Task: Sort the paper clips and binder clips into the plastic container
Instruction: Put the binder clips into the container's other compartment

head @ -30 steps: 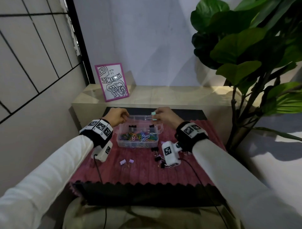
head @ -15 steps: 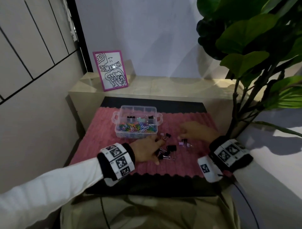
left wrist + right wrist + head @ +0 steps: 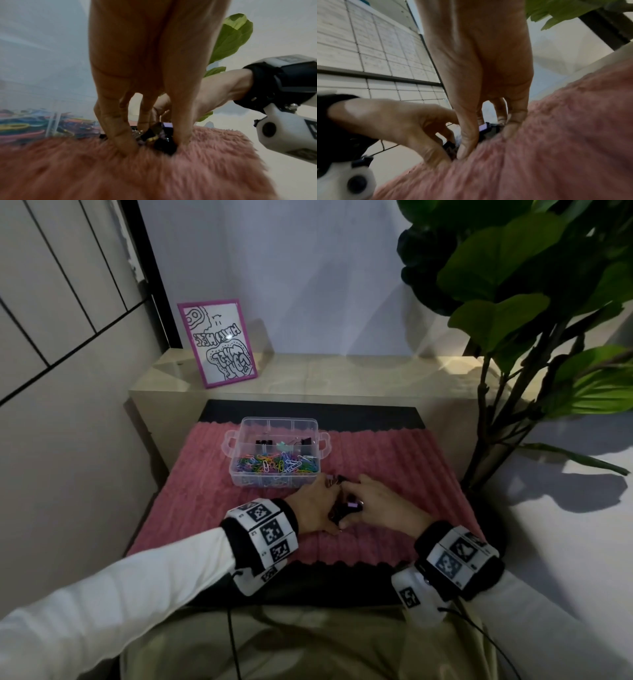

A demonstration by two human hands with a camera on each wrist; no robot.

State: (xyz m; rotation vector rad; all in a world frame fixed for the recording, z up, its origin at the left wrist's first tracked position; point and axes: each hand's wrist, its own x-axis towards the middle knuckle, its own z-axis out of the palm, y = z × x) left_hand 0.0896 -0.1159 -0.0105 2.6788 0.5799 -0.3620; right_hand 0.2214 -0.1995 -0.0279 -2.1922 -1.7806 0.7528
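Observation:
A clear plastic container [image 3: 239, 474] stands on the pink rug, with coloured paper clips [image 3: 277, 465] in its near compartment and black binder clips [image 3: 263, 442] at the back. Just in front of it, my left hand [image 3: 323, 503] and right hand [image 3: 371, 498] meet over a small pile of loose binder clips [image 3: 346, 508], black and purple. In the left wrist view my left hand [image 3: 154, 140] curls its fingers down round the black clips [image 3: 164, 147]. In the right wrist view my right hand [image 3: 488, 140] closes thumb and fingers on the pile, where a purple clip [image 3: 483, 127] shows.
The fluffy pink rug [image 3: 394, 460] covers a small dark table. Behind it a beige ledge [image 3: 342, 374] carries a pink-framed drawing [image 3: 219, 344]. A large leafy plant [image 3: 513, 302] stands at the right, and a panelled wall closes the left side.
Both hands left the container, came down to the rug and then moved together. They now close round the loose binder clips from both sides.

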